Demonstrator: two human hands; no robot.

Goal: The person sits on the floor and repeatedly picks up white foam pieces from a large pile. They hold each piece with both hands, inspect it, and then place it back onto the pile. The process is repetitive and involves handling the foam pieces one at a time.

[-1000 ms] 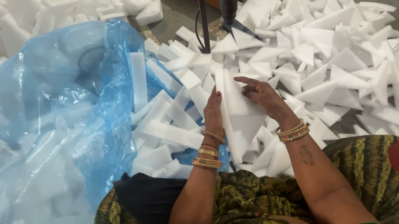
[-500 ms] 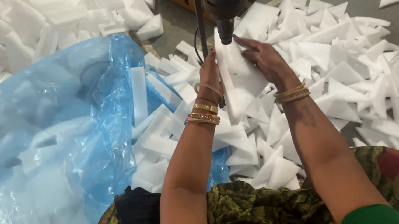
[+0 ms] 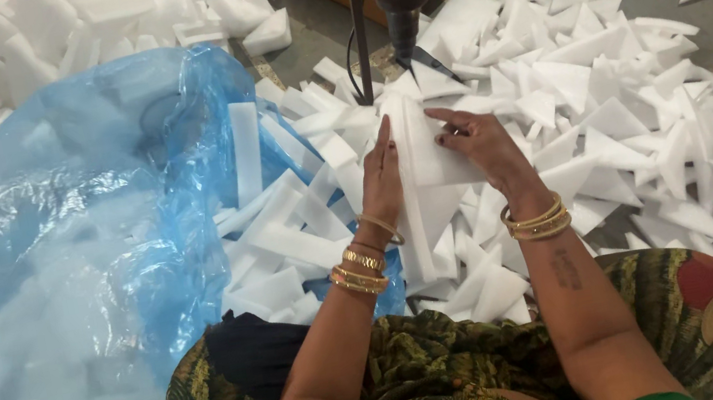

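We see matt white foam pieces (image 3: 612, 96), a glossy blue plastic bag (image 3: 90, 237), shiny metal bangles (image 3: 536, 222).

Soft, even daylight is filling the scene, with no single source showing and only faint shadows lying under the foam piece (image 3: 421, 145) gripped between the left hand (image 3: 381, 181) and the right hand (image 3: 485, 143). The white foam scraps (image 3: 644, 110) to the right of the grip are glaring slightly and losing surface detail. Left of the grip, the blue plastic bag (image 3: 76, 269) is catching pale sheen. Focus is holding sharp at the grip, while the far edges are softening and bending mildly.
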